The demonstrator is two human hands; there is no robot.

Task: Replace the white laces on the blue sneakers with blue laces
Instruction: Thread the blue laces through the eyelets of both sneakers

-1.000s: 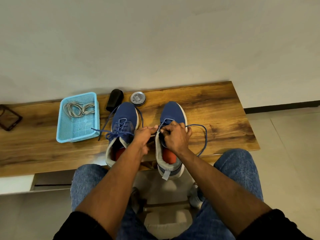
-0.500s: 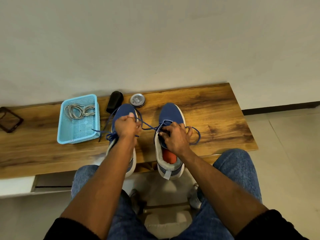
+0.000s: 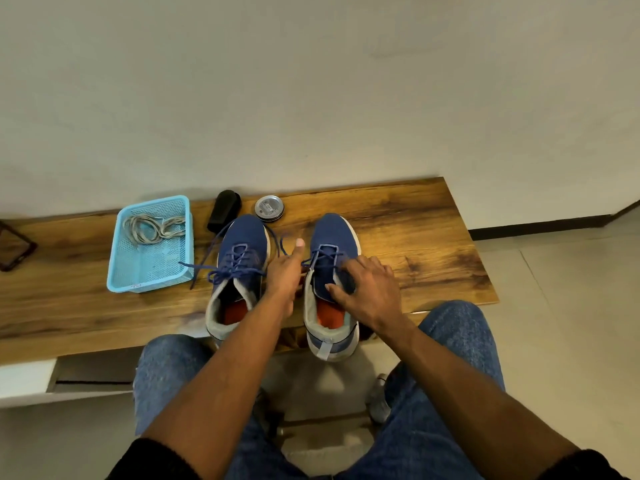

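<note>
Two blue sneakers stand side by side on the wooden bench (image 3: pixel 415 237), toes toward the wall. The left sneaker (image 3: pixel 242 237) carries a blue lace with loose ends trailing left. On the right sneaker (image 3: pixel 332 230), a blue lace (image 3: pixel 323 256) crosses the upper eyelets. My left hand (image 3: pixel 285 271) sits between the shoes, thumb up, pinching a strand of that lace. My right hand (image 3: pixel 369 289) lies over the right sneaker's tongue, thumb at the opening, fingers spread down its right side. The white laces (image 3: pixel 152 225) lie coiled in the light blue basket (image 3: pixel 114 261).
A black brush (image 3: pixel 223 209) and a round metal tin (image 3: pixel 269 207) sit behind the sneakers by the wall. A dark frame-like object (image 3: pixel 14 247) lies at the bench's far left. My knees in jeans are below the bench's front edge.
My left hand has come back from over the left sneaker to the gap between the shoes. The lace loop right of the right sneaker is gone. My right hand has flattened over the tongue.
</note>
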